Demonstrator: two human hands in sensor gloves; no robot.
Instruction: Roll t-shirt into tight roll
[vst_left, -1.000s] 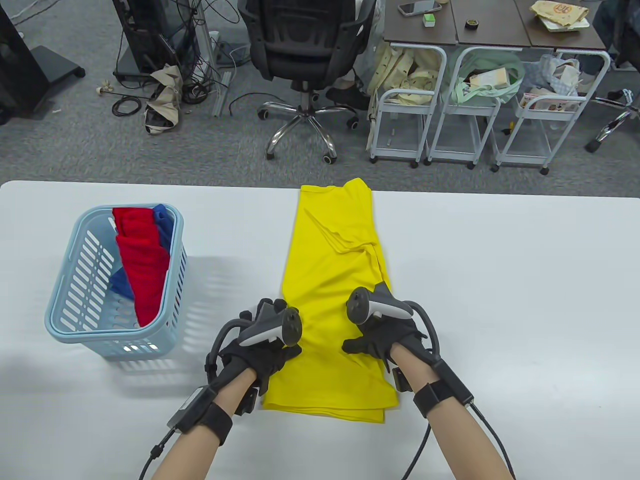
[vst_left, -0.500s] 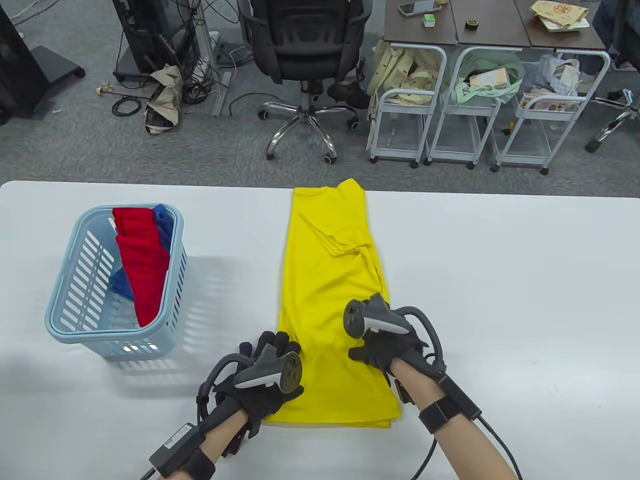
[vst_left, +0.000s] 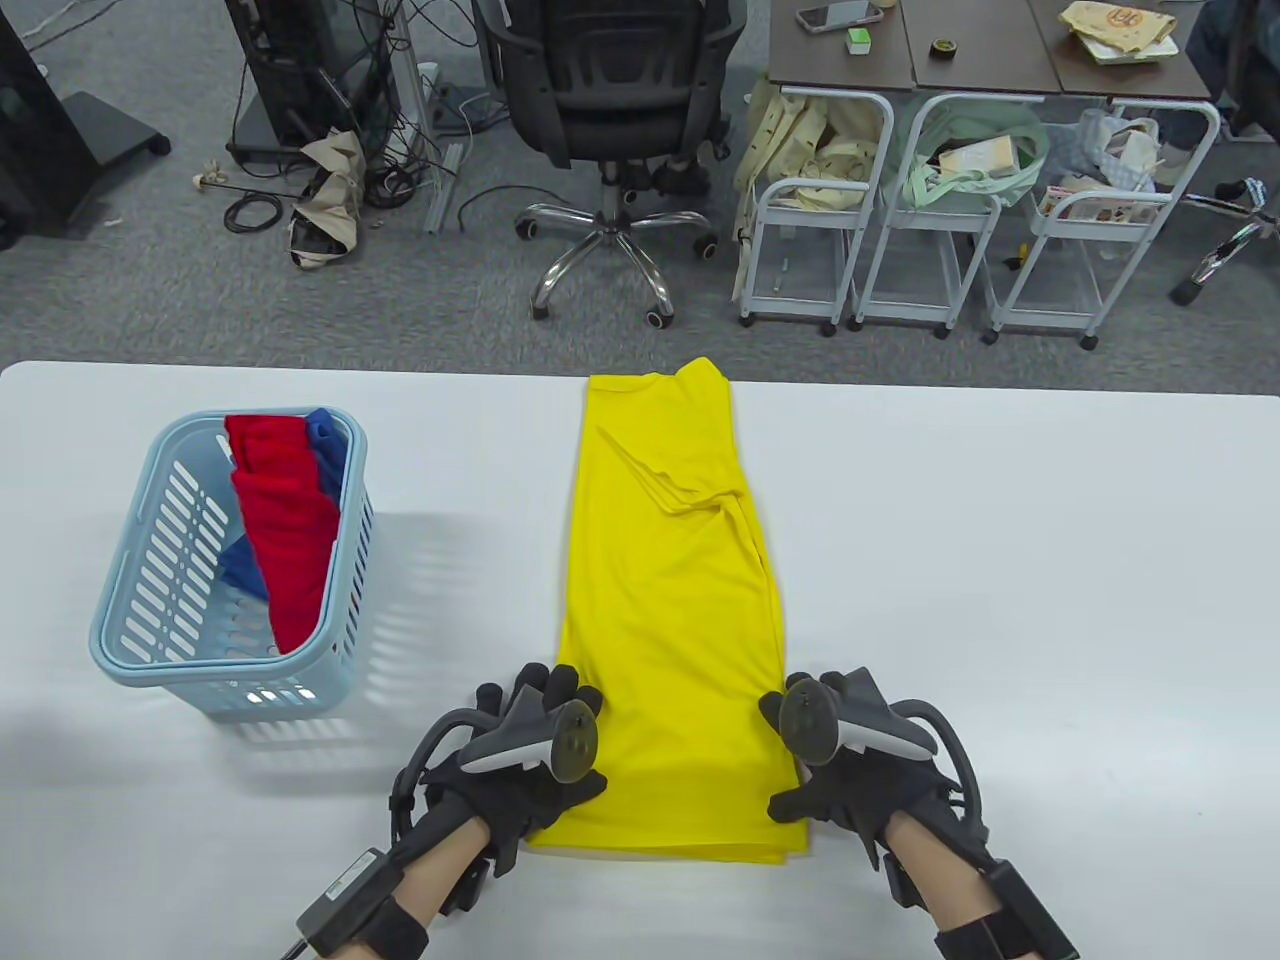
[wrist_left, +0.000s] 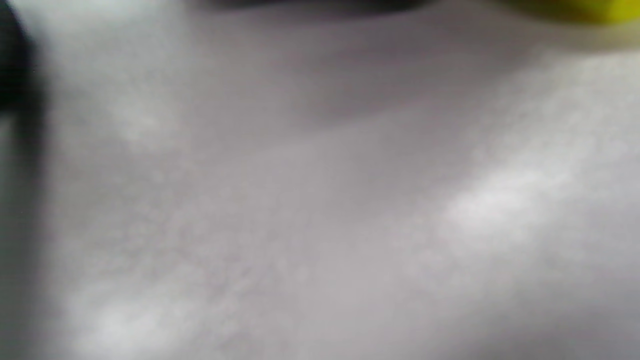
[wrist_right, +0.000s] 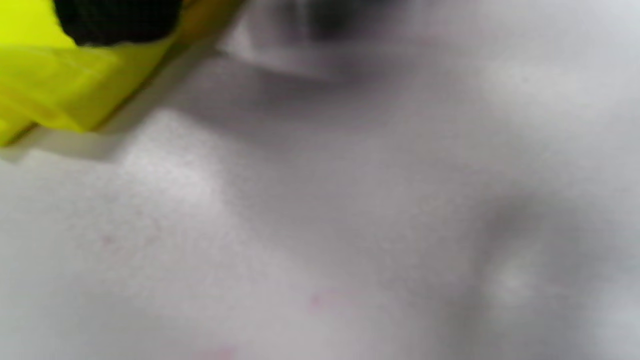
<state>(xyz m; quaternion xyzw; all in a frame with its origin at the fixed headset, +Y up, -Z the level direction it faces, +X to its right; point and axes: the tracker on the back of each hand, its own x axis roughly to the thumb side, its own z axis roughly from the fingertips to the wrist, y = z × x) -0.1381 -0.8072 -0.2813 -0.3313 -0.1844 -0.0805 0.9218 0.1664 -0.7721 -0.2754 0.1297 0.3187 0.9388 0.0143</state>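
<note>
Two hands sat at the near end of the yellow t-shirt (vst_left: 668, 620), which lay folded into a long strip down the middle of the white table (vst_left: 1000, 560), unrolled. My left hand (vst_left: 520, 780) stayed where it had been half a second before — at the strip's near left corner, fingers reaching onto the cloth, though the tracker hid whether they pinched it, so I could not tell its grip. My right hand (vst_left: 860, 790) had come off the middle of the fabric and moved back to the near right corner, thumb on the hem; its fingers were hidden too. From the right wrist, one black fingertip (wrist_right: 117, 20) pressed on the layered yellow edge. Beside it, the blue basket (vst_left: 130, 640) with red and blue cloth had not shifted.
</note>
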